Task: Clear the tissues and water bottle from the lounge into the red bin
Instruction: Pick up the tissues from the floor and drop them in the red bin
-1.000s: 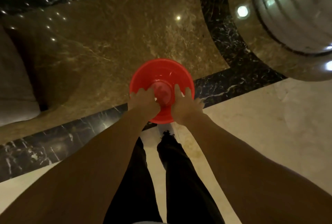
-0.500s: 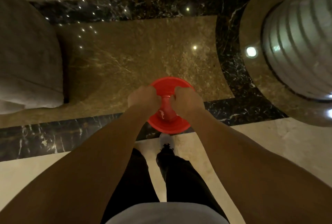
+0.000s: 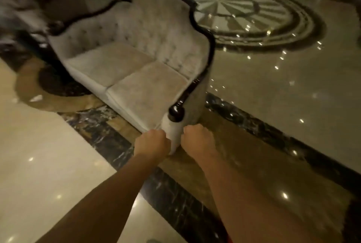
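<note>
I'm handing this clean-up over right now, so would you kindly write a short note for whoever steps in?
Left hand: closed in a fist, held out in front; nothing visible in it.
Right hand: the same, fist closed, nothing visible in it.
Both hang before the near arm of the sofa; I cannot tell if they touch it.
Bin: not clearly in view; only a red sliver at the bottom edge, which may be it.
A small white scrap, perhaps a tissue, lies on the floor left of the sofa.
Bottle: not in view.
Sofa cushions look bare.
Left: check the scrap, find the bottle, bin both.
</note>
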Demonstrator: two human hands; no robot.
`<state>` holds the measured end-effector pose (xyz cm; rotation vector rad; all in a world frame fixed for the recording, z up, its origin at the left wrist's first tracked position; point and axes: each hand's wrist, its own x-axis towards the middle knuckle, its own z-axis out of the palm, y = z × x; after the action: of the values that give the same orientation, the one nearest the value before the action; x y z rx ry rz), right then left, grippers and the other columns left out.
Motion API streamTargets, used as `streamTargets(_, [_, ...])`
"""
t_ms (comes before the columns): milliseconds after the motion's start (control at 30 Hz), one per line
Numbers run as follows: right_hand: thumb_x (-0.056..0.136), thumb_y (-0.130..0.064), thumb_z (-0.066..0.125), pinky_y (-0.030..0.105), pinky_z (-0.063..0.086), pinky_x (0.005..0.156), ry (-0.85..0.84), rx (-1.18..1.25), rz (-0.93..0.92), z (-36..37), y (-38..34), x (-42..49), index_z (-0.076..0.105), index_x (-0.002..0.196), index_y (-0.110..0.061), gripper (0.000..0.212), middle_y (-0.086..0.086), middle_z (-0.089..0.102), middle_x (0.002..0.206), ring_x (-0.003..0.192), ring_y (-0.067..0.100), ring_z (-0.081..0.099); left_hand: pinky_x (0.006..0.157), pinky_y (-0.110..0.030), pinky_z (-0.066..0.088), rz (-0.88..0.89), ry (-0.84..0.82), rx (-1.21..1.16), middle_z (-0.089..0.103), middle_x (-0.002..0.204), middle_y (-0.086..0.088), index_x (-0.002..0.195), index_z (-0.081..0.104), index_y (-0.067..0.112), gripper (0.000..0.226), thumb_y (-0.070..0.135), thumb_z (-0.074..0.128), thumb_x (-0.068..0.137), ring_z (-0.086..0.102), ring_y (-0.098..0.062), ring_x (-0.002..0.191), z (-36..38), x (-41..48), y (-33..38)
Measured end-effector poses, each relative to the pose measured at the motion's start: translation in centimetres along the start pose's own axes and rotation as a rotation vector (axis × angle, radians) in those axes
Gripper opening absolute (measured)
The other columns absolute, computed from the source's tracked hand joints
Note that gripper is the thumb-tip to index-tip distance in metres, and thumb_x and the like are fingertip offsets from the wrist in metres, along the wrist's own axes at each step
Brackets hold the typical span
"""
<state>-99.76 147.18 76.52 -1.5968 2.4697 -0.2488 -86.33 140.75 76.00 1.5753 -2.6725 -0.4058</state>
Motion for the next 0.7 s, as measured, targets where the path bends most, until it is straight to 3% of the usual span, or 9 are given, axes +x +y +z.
streamTargets(100, [0.091,-0.029,0.046,0.033,0.042,0.058,0.019,0.031,-0.260,1.1,-12.7,4.5,0.060,0.071,-0.017,0.027,0.011,0.063,0.075,0.072,0.031,0.062,0.056,-0.031,0.043,-0.207,0.162,-0.028,0.064,0.074,-0.005,0.064,0.048,0.020,0.033,0.045,0.043,0.085,0.064,-0.030,0.068,-5.2,-0.8,-12.0])
streamTargets(167, [0.092,-0.035,0.042,0.030,0.034,0.054,-0.005,0.071,-0.441,1.9,-22.4,5.8,0.055,0.065,-0.020,0.034,0.005,0.054,0.063,0.063,0.029,0.057,0.057,-0.032,0.043,-0.374,0.247,-0.004,0.067,0.079,-0.008,0.068,0.048,0.020,0.031,0.046,0.046,0.085,0.066,-0.032,0.072,-8.3,-3.2,-20.2])
streamTargets(233, [0.093,-0.041,0.034,0.029,0.030,0.050,-0.040,0.071,-0.490,2.4,-26.9,6.9,0.052,0.073,-0.022,0.033,-0.003,0.048,0.061,0.064,0.026,0.057,0.058,-0.033,0.042,-0.439,0.279,0.013,0.065,0.082,-0.009,0.072,0.042,0.022,0.026,0.043,0.046,0.087,0.064,-0.033,0.075,-9.6,-4.3,-23.8])
streamTargets(333, [0.093,-0.047,0.030,0.034,0.043,0.061,-0.023,0.083,-0.641,4.0,-36.7,8.4,0.056,0.090,-0.020,0.037,0.005,0.062,0.082,0.079,0.030,0.062,0.059,-0.033,0.038,-0.641,0.317,0.024,0.059,0.085,-0.008,0.079,0.040,0.020,0.020,0.037,0.044,0.088,0.060,-0.032,0.076,-11.4,-7.3,-32.5])
streamTargets(433, [0.093,-0.046,0.033,0.036,0.042,0.068,-0.006,0.081,-0.786,6.1,-45.2,9.6,0.057,0.103,-0.016,0.040,0.010,0.067,0.101,0.088,0.031,0.063,0.062,-0.034,0.038,-0.826,0.313,-0.009,0.057,0.089,-0.008,0.087,0.047,0.015,0.016,0.030,0.044,0.088,0.057,-0.032,0.077,-12.5,-8.8,-40.5])
streamTargets(567, [0.094,-0.047,0.032,0.040,0.048,0.074,-0.037,0.032,-0.859,9.6,-53.3,13.3,0.053,0.104,-0.016,0.039,0.009,0.063,0.104,0.094,0.030,0.060,0.063,-0.033,0.041,-0.941,0.311,-0.120,0.058,0.090,-0.008,0.090,0.051,0.012,0.016,0.026,0.044,0.086,0.052,-0.029,0.075,-13.3,-5.4,-49.1])
streamTargets(700, [0.094,-0.049,0.034,0.040,0.048,0.073,-0.033,0.012,-0.857,12.7,-60.7,20.4,0.054,0.103,-0.014,0.041,0.011,0.063,0.102,0.093,0.031,0.061,0.062,-0.033,0.041,-0.906,0.325,-0.139,0.057,0.088,-0.007,0.089,0.052,0.012,0.016,0.026,0.045,0.085,0.053,-0.028,0.075,-14.9,1.5,-56.4])
